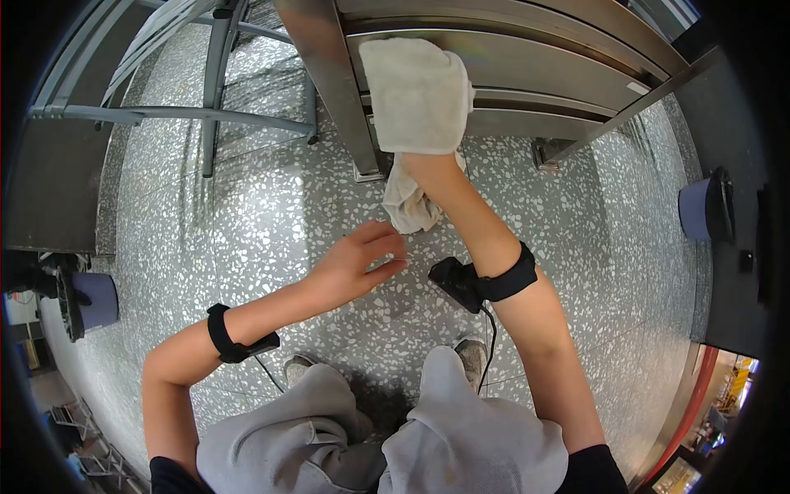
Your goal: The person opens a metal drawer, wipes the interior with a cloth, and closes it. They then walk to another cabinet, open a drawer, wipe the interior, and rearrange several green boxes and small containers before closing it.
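A folded white cloth [418, 97] lies against the slatted metal panel [527, 66], covering my right hand, so its fingers are hidden. Part of my right hand [429, 165] shows at the wrist below the cloth. More white cloth [411, 202] hangs or lies beneath that wrist. My left hand [374, 257] is just below and left of this lower cloth, over the speckled floor, with its fingers curved and apart and nothing held. Each forearm wears a black strap with a dark device and a cable.
A grey metal frame [212, 99] stands at the upper left. Purple bins stand at the left [97, 300] and right [695, 211]. The metal unit's feet rest on the speckled floor [263, 222]. My shoes are at the bottom centre.
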